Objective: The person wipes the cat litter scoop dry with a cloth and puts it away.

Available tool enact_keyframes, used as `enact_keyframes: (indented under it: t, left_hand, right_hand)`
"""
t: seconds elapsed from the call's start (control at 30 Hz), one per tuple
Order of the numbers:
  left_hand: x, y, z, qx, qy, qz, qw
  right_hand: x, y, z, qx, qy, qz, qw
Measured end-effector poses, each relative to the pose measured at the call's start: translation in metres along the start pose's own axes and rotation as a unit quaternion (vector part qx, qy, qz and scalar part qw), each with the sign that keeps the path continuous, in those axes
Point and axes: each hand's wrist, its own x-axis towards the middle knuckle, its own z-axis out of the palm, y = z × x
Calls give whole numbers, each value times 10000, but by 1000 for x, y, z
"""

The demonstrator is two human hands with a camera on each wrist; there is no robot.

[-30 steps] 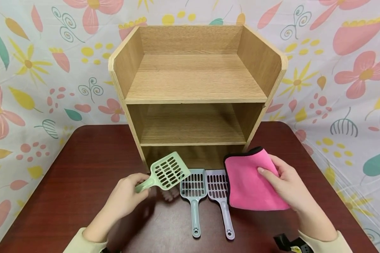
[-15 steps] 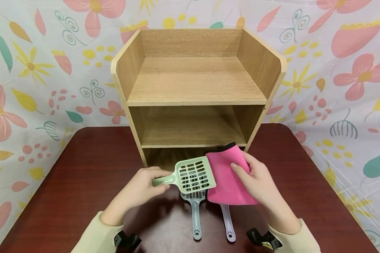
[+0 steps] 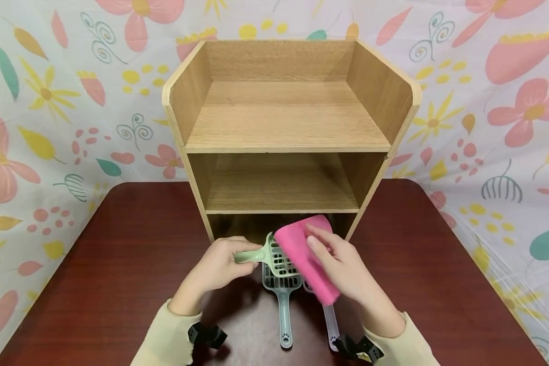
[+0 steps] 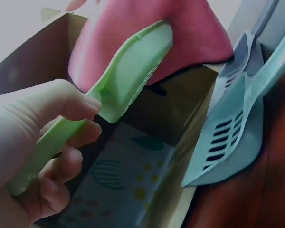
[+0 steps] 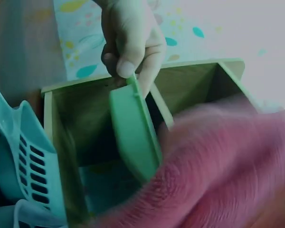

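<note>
My left hand point(image 3: 225, 261) grips a green slotted litter scoop point(image 3: 276, 259) by its handle and holds it up in front of the shelf. In my right hand point(image 3: 340, 259) is a pink cloth point(image 3: 302, 249) with a black edge, which covers the right part of the scoop's head in the head view. The cloth blurs in the right wrist view. Below lie a blue-grey litter scoop point(image 3: 284, 310) and a pale purple one point(image 3: 331, 325), the latter mostly hidden by the cloth. Both point their handles toward me.
A wooden shelf unit point(image 3: 283, 150) stands at the back of the dark red table point(image 3: 119, 254), with the scoops lying at its foot. Behind it hangs a floral-patterned sheet point(image 3: 91, 152). Each wrist wears a small black device.
The left hand has brought the green scoop rightward to the middle. The right hand has moved left with the cloth, now folded over the scoop's head.
</note>
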Motion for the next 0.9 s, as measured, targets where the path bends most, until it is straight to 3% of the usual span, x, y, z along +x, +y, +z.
enact_keyframes:
  t: [0.2,0.33,0.53,0.67,0.8,0.9]
  left_hand:
    - [2,-2,9,-108,294,89,9995]
    - [-1,-2,12,-27,560,236,9982]
    - [-4,-2,14,-46,766,438,9961]
    - [-3,-2,16,26,741,383,9965]
    - [-5,-2,15,868,719,444,9926]
    - [-5,1,11,1877,746,498,9781]
  right_hand:
    - [6,8,9,-602,216,-103,9979]
    - [10,14,12,-699,7,232,9973]
    - [19,25,13,315,-510,1014,9930]
    - [24,34,14,1053,-519,1086,9871]
    - [25,39,17,1358,-460,1268,9815]
    - [26,41,19,1698,-414,1429,9742]
